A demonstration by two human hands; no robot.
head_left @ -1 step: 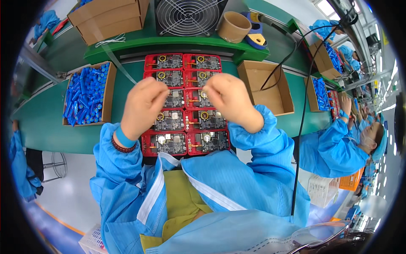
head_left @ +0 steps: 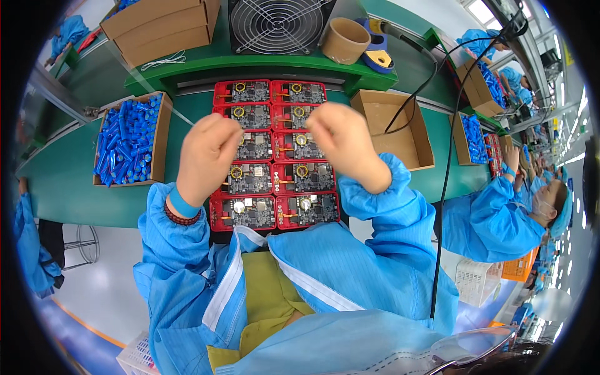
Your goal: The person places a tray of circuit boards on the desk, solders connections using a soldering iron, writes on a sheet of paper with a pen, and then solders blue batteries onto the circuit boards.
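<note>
Circuit boards (head_left: pixel 273 155) in red trays run lengthwise away under left hand (head_left: pixel 207 154) and right hand (head_left: pixel 342 145), each grip curled together

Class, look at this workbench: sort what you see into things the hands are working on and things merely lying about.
In use:
left hand
right hand
red trays of circuit boards

Lying about:
box of blue parts
empty cardboard box
fan
tape roll
stacked cartons
black cable

A brown cardboard box of blue pieces (head_left: pixel 129 141) sits left; an open, empty brown carton (head_left: pixel 394 128) sits right; stacked closed cartons (head_left: pixel 164 28) stand far left on the shelf.
</note>
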